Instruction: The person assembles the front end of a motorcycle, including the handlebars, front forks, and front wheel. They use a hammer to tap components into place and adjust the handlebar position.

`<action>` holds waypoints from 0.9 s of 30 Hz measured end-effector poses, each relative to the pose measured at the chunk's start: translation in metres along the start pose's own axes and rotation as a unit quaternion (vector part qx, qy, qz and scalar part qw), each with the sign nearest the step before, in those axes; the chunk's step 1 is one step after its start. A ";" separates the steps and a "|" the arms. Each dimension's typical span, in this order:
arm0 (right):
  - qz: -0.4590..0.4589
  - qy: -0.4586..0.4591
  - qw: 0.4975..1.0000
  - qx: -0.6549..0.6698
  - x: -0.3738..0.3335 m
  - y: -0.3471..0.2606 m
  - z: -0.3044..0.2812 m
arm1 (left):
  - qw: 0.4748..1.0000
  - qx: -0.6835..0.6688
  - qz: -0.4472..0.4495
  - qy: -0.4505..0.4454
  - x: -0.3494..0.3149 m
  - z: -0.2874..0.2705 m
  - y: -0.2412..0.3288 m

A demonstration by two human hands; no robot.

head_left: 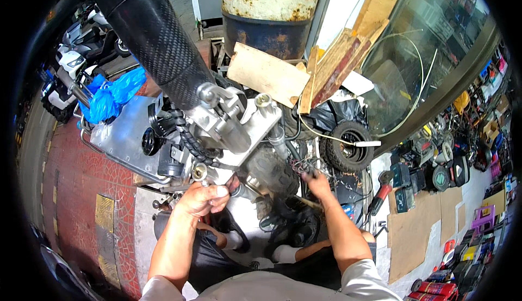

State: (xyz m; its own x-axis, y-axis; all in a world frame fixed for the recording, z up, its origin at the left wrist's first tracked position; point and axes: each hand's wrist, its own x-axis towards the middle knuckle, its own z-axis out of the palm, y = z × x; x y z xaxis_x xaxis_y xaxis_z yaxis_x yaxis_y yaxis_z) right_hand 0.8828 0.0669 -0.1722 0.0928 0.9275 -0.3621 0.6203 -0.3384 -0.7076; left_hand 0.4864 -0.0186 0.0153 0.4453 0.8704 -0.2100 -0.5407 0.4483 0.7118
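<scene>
In front of me stands part of what looks like an electric scooter, with a thick black carbon-patterned stem rising to the upper left. Its silver metal bracket carries round tube tops at two corners. My left hand is closed just below the nearer tube top; what its fingers grip is hidden. Beyond the bracket's right side, my right hand has its fingers bent beside a tangle of thin wires. Whatever is in them is too small to name. A knobbly tyre sits under the bracket.
Left of the bracket lies a silver deck with blue plastic bags behind it. Wooden boards lean before a rusty drum. A loose tyre, a red-and-black angle grinder and cardboard lie to the right.
</scene>
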 end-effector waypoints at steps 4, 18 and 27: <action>-0.286 -0.044 0.948 0.133 -0.013 -0.174 -0.051 | 0.999 0.019 -0.024 -0.014 -0.001 -0.025 -0.001; -0.414 -0.175 0.888 -0.091 0.002 -0.266 -0.042 | 0.994 0.090 0.047 0.032 -0.004 -0.051 -0.037; -0.399 -0.088 0.910 0.074 -0.014 -0.260 -0.028 | 0.991 -0.014 0.058 0.118 -0.017 -0.010 -0.034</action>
State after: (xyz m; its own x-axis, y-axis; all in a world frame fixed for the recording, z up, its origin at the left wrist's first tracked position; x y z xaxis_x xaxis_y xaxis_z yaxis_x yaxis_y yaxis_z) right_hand 0.7421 0.1466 0.0342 -0.4753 0.8515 0.2214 0.3224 0.4027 -0.8567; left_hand 0.4900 -0.0461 -0.0120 0.2020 0.9381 -0.2812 -0.5987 0.3456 0.7226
